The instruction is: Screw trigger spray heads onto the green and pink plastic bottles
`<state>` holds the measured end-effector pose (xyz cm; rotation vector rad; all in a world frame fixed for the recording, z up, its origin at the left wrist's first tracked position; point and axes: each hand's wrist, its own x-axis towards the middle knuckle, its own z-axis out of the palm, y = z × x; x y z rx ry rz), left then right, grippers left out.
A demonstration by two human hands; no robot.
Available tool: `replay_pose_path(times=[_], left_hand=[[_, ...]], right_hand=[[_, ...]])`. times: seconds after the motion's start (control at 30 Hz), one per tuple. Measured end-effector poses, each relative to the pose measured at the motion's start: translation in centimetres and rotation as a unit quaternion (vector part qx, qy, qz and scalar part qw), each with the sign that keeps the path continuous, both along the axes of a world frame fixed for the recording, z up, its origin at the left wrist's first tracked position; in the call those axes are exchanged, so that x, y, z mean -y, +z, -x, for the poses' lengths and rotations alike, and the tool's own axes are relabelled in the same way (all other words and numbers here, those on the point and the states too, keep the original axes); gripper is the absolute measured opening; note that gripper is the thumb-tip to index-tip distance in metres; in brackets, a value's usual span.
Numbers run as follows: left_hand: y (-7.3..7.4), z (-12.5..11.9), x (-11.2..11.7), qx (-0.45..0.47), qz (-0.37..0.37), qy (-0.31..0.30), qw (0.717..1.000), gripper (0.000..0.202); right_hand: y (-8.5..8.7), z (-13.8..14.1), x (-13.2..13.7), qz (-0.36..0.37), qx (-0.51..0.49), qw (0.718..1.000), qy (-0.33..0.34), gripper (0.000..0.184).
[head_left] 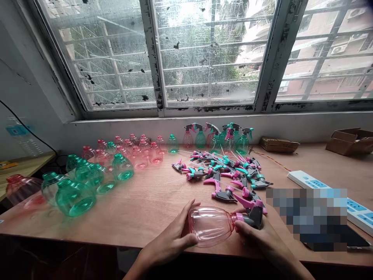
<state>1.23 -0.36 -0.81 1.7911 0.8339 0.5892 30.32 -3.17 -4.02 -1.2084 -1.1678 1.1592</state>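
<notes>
- left hand (173, 236) cups the base of the pink spray bottle (211, 225) at the surface's (154, 194) near edge, probably steadying it
- right hand (264, 237) is closed around its trigger head (256, 216), likely for control at the neck
- loose trigger sprayers (225, 160) lie just beyond, seemingly within easy reach
- capless bottles (90, 175) at left and sprayer-topped bottles (215, 144) at far centre apparently form separate groups

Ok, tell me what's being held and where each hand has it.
A pink spray bottle, on its side: the left hand holds its base end, the right hand its collar.
</notes>
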Motion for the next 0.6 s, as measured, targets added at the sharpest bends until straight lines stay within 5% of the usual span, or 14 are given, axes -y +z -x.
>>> replay_pose_path(times=[0.3,0.6], left_hand=[[0.72,-0.13,0.08,-0.014,0.031,0.024,0.999,0.079],[0.88,-0.44,0.56,-0.065,-0.022,0.024,0.997,0.1]], right_hand=[[0.55,0.48,0.01,0.006,-0.064,0.997,0.029,0.042],[0.53,0.37,-0.14,-0.012,-0.066,0.998,0.021,0.042]])
